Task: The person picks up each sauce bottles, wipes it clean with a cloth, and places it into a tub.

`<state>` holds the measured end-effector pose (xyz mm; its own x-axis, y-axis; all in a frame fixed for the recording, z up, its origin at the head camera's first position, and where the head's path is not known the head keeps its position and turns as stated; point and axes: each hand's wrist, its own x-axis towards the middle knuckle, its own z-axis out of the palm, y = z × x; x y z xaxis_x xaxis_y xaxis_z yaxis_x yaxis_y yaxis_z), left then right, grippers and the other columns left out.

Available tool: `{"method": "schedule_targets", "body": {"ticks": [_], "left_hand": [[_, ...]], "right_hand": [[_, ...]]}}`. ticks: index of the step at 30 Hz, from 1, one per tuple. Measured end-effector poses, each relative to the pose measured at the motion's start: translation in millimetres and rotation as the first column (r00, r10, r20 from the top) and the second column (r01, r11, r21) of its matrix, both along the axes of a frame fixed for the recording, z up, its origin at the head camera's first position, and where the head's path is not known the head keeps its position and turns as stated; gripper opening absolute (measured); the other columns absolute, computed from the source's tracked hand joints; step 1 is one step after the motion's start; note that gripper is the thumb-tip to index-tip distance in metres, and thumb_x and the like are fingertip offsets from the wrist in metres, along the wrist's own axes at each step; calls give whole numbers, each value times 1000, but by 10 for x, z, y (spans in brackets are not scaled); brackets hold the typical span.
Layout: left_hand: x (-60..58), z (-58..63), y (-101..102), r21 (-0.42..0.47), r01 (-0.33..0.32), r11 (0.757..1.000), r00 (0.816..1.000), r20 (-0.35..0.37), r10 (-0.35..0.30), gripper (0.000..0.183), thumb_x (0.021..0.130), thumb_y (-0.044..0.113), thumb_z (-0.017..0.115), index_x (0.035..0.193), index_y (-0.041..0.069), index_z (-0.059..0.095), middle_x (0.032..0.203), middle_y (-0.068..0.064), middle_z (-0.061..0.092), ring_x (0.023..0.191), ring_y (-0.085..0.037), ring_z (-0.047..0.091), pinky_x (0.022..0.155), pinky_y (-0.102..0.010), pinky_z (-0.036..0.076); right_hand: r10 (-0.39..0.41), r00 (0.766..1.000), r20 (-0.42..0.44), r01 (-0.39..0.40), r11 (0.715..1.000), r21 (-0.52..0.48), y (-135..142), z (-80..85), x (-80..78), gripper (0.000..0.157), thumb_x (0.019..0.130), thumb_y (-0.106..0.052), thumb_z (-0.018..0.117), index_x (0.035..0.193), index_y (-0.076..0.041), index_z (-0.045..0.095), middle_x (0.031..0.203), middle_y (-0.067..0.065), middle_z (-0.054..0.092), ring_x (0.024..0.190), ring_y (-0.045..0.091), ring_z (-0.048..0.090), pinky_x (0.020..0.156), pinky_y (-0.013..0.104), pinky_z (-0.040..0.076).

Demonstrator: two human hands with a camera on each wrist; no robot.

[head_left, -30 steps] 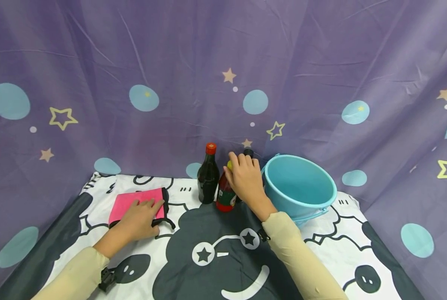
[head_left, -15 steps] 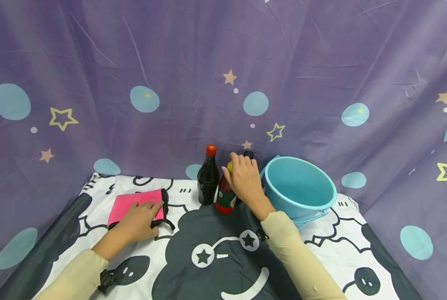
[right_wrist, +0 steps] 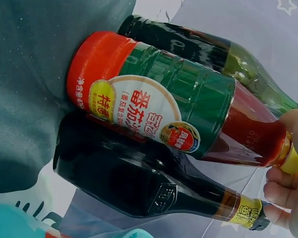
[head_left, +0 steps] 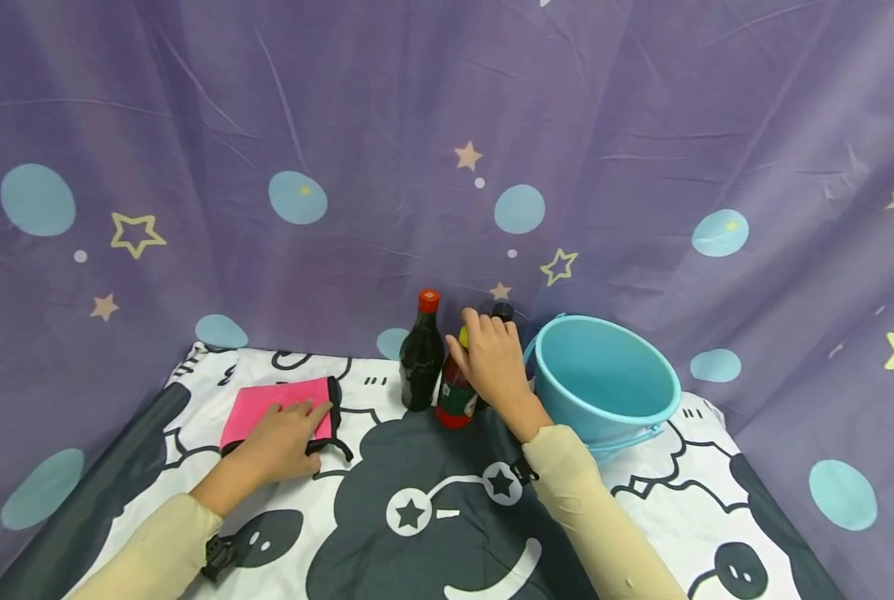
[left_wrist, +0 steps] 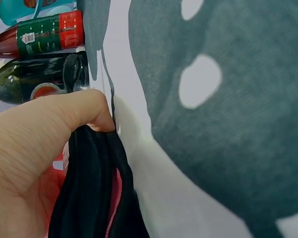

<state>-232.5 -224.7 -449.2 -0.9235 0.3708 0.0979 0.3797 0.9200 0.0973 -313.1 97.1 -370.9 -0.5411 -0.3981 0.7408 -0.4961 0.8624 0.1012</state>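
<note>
My left hand [head_left: 282, 442] rests with fingers spread on a folded pink cloth item [head_left: 244, 412] with black edging and a loose black strap. In the left wrist view its thumb [left_wrist: 74, 111] touches the layered black edge [left_wrist: 97, 173]; its other fingers are mostly hidden there. At the back, my right hand [head_left: 495, 362] pinches the yellow cap of an upright ketchup bottle [head_left: 456, 400] between thumb and fingers. One of its fingers touches the black cap of a dark sauce bottle [right_wrist: 119, 168] alongside. A red-capped dark bottle [head_left: 420, 362] stands just left of the ketchup.
A light blue bucket [head_left: 566, 408] stands tilted right of the bottles, near the right forearm. Beneath everything lies a grey and white cartoon-print cloth [head_left: 432, 450]. Behind the table hangs a purple curtain [head_left: 387, 167] with stars and dots. Each wrist wears a black strap.
The head view has shifted slightly. Both hands, the bottles, the pink cloth item and the bucket keep their places relative to one another.
</note>
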Motion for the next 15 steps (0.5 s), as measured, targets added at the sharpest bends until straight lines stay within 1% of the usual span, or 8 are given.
{"method": "schedule_targets", "body": {"ticks": [5, 9, 12, 15], "left_hand": [[6, 12, -2, 4, -5, 1000, 1000, 10, 5, 82, 70, 24, 82, 141, -4, 53, 135, -34, 58, 128, -50, 55, 104, -72, 38], [7, 15, -6, -1, -9, 1000, 1000, 19, 9, 82, 70, 24, 82, 141, -4, 52, 135, -35, 58, 128, -51, 55, 103, -72, 38], [7, 13, -2, 2, -10, 1000, 1000, 20, 10, 82, 70, 24, 82, 142, -4, 52, 135, -35, 58, 128, -51, 55, 104, -72, 38], [14, 3, 14, 8, -4, 1000, 1000, 10, 4, 81, 71, 23, 82, 142, -4, 53, 135, -35, 58, 129, -51, 54, 104, -72, 38]], "right_hand": [[5, 1000, 17, -5, 1000, 0, -8, 15, 3, 40, 98, -36, 65, 121, -4, 56, 85, 10, 63, 78, 28, 60, 71, 41, 43], [24, 999, 41, -23, 999, -27, -9, 29, 9, 44, 96, -34, 69, 124, -3, 55, 83, 11, 65, 75, 29, 61, 70, 42, 43], [31, 995, 95, -26, 998, -58, 3, 53, 19, 44, 97, -35, 67, 123, -2, 54, 81, 11, 65, 74, 28, 62, 71, 42, 43], [12, 985, 170, 3, 996, -85, 27, 81, 39, 41, 98, -38, 66, 117, -4, 54, 78, 9, 64, 72, 27, 62, 73, 42, 44]]}}
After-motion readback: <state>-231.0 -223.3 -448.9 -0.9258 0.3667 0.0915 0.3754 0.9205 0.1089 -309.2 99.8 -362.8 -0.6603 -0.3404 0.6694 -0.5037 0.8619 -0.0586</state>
